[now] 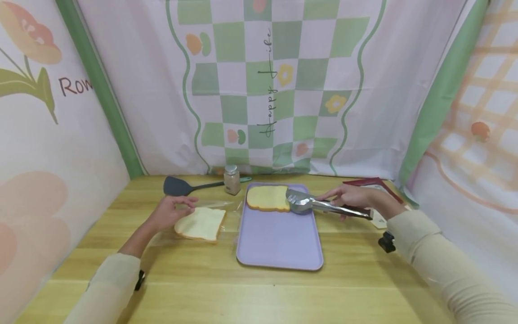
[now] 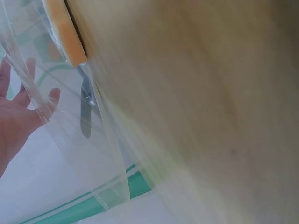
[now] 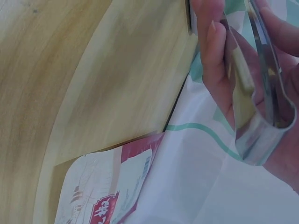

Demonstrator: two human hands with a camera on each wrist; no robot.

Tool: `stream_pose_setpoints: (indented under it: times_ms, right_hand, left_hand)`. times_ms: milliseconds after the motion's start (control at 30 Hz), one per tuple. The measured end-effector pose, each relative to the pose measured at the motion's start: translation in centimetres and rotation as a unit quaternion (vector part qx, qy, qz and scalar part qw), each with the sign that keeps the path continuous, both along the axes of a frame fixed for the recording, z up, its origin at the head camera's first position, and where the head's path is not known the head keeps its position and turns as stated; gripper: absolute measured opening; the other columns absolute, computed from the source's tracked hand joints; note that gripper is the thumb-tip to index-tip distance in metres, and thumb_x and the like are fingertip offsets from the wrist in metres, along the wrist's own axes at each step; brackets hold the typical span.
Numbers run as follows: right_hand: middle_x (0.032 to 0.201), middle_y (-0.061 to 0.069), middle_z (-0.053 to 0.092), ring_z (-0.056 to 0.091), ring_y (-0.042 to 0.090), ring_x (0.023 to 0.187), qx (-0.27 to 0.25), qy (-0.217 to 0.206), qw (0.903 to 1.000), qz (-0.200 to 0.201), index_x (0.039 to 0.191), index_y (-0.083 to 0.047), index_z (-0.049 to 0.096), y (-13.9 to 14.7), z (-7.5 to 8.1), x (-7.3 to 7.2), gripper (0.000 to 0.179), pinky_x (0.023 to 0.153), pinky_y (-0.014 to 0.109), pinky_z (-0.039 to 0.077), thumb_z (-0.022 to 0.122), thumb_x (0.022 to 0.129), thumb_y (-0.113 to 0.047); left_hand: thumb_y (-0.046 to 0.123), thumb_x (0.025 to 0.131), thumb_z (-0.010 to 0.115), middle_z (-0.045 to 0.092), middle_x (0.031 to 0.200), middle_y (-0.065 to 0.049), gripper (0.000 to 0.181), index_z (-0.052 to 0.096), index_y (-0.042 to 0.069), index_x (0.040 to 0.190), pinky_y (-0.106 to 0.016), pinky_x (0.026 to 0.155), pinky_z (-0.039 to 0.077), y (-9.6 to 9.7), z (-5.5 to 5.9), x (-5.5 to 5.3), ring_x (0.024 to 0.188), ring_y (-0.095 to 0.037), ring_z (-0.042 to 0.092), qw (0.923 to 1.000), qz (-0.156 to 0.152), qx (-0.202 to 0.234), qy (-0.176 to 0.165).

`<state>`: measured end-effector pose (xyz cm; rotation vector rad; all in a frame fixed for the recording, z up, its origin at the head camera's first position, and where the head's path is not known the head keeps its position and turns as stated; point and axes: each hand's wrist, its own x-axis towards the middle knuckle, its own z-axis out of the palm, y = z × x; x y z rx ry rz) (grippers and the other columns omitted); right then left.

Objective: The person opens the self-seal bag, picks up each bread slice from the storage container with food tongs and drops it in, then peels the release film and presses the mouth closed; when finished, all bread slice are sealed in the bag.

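My left hand (image 1: pixel 171 212) is at the back-left edge of a bread slice (image 1: pixel 202 223) lying in a clear plastic bag. In the left wrist view, its fingers are spread and loosely bent against the bag's film (image 2: pixel 74 140); the slice's crust (image 2: pixel 70 42) shows above. My right hand (image 1: pixel 350 198) grips metal tongs (image 1: pixel 323 205) by the handles, and the tongs' bent end (image 3: pixel 259 144) shows in the right wrist view. The tongs' head meets the right end of another bread slice (image 1: pixel 267 198), on the back of a purple tray (image 1: pixel 279 243).
Behind the left slice lie a dark spatula (image 1: pixel 178 186) and a small glass jar (image 1: pixel 232 180) with a silver lid. A red and white packet (image 3: pixel 107 186) is under and behind my right forearm. Printed curtains (image 1: pixel 267 90) close off the table's back and sides.
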<state>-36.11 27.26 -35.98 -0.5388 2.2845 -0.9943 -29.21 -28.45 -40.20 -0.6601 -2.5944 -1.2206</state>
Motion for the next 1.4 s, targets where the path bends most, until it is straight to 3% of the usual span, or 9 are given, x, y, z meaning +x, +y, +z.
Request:
stream_pose_setpoints:
  times_ms: [233,467,867,1067,1133,1233,1333,1400]
  right_hand:
    - [0.118,0.025,0.059,0.069,0.038,0.072,0.004,0.005,0.9998,0.017,0.143,-0.008,0.050,-0.2,0.3,-0.4,0.046,0.068,0.049,0.059,0.056,0.098,-0.008]
    - [0.113,0.025,0.065,0.069,0.040,0.070,0.013,0.019,0.9992,0.032,0.142,-0.007,0.051,-0.6,0.7,-1.1,0.046,0.066,0.046,0.059,0.058,0.096,-0.008]
    - [0.117,0.027,0.067,0.064,0.022,0.065,-0.017,-0.071,0.9973,0.005,0.148,-0.011,0.045,-0.4,0.6,-2.2,0.047,0.065,0.039,0.058,0.052,0.102,-0.012]
    - [0.110,0.022,0.069,0.065,0.025,0.071,-0.008,0.002,0.9987,0.051,0.142,-0.007,0.053,-0.5,-0.6,-3.0,0.045,0.065,0.037,0.058,0.061,0.099,-0.017]
    - [0.109,0.019,0.069,0.064,0.021,0.072,0.002,0.020,0.9986,0.048,0.142,-0.009,0.054,-0.8,-0.9,-3.0,0.045,0.066,0.034,0.057,0.061,0.099,-0.018]
    - [0.114,0.017,0.066,0.063,0.018,0.079,0.015,0.045,0.9982,0.037,0.140,-0.011,0.056,-1.1,-1.1,-3.0,0.043,0.071,0.030,0.054,0.061,0.099,-0.019]
    - [0.126,0.018,0.062,0.062,0.018,0.088,0.014,0.059,0.9973,0.040,0.140,-0.010,0.056,-1.4,-1.2,-3.0,0.043,0.077,0.029,0.052,0.061,0.098,-0.019]
    - [0.123,0.021,0.062,0.062,0.020,0.087,0.011,0.053,0.9980,0.034,0.140,-0.010,0.057,-1.7,-1.3,-3.1,0.042,0.076,0.031,0.053,0.060,0.098,-0.017]
  left_hand:
    - [0.002,0.089,0.071,0.070,0.116,-0.018,0.004,0.073,-0.002,0.090,-0.059,0.102,0.042,-0.4,-0.5,-0.3,0.115,-0.041,0.061,0.9999,-0.006,0.002,0.010]
    - [0.003,0.089,0.072,0.070,0.116,-0.018,0.006,0.073,-0.002,0.091,-0.058,0.100,0.043,-0.5,-0.4,-0.3,0.115,-0.041,0.062,0.9999,-0.006,-0.004,0.014]
    - [0.001,0.089,0.071,0.070,0.116,-0.020,0.006,0.072,-0.004,0.092,-0.061,0.101,0.041,-0.4,-0.6,-0.1,0.114,-0.042,0.062,0.9999,-0.012,-0.001,0.010]
    - [0.001,0.090,0.071,0.069,0.117,-0.021,0.007,0.072,-0.005,0.092,-0.059,0.102,0.042,-0.2,-0.2,0.1,0.115,-0.042,0.061,0.9999,-0.013,0.001,0.001]
    - [0.005,0.090,0.072,0.069,0.118,-0.018,0.009,0.073,-0.004,0.094,-0.058,0.102,0.042,-0.6,-0.8,-0.5,0.116,-0.040,0.062,0.9999,-0.014,0.001,0.002]
    - [0.005,0.090,0.072,0.069,0.118,-0.018,0.009,0.073,-0.003,0.094,-0.058,0.102,0.042,-0.5,-0.8,-0.5,0.116,-0.039,0.062,0.9999,-0.010,-0.001,0.002]
    - [0.001,0.090,0.071,0.069,0.117,-0.020,0.008,0.072,-0.006,0.093,-0.059,0.102,0.041,0.0,-0.3,-0.1,0.115,-0.042,0.062,1.0000,-0.006,-0.002,0.003]
    - [-0.002,0.089,0.070,0.068,0.116,-0.024,0.005,0.072,-0.007,0.092,-0.061,0.102,0.041,0.4,0.4,0.4,0.114,-0.044,0.061,0.9999,-0.009,-0.003,0.005]
